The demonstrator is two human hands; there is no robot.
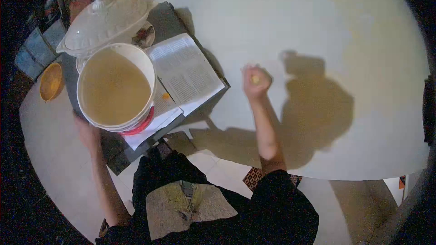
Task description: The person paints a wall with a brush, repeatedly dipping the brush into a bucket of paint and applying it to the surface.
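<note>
My right hand [257,82] is raised in front of the large white surface [227,13], its fingers curled into a fist. A small pale yellow thing [255,80] shows in the fist; its kind is unclear. Low on the left, my left hand [87,131] is at the edge of the dark stand, close beside the white bucket [147,68]. Its fingers are blurred and partly hidden. Cloudy tan liquid [113,88] fills much of the bucket, which has a red band near its lower part.
Printed papers [188,66] lie beside the bucket on the dark stand [120,154]. Behind it is a white lidded dish [102,20] with a knob. An orange bowl [51,81] is at far left. A tan patch [377,41] marks the white surface.
</note>
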